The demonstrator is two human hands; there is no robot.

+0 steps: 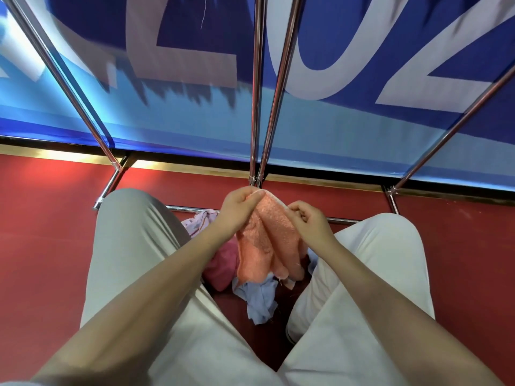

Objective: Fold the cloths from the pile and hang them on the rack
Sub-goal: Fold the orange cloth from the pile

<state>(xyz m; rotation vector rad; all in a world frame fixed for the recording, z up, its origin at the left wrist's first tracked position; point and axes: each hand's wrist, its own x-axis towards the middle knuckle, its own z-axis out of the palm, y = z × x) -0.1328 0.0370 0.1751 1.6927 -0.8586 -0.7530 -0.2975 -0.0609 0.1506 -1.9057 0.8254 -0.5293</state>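
Observation:
An orange fluffy cloth (267, 246) hangs between my knees, held up by its top edge. My left hand (239, 207) grips the cloth's upper left corner. My right hand (308, 218) pinches the upper right edge. Below it on the red floor lies the pile: a pink cloth (223, 267), a light blue cloth (260, 299) and a pale lilac patterned cloth (199, 221). The metal rack (256, 107) rises in front of me, its shiny poles fanning upward and a low bar (184, 208) running just behind the pile.
My two legs in pale trousers (133, 260) flank the pile on either side. A blue banner with large white letters (334, 51) covers the wall behind the rack. Rack feet (97, 204) stand on the red floor at left and right.

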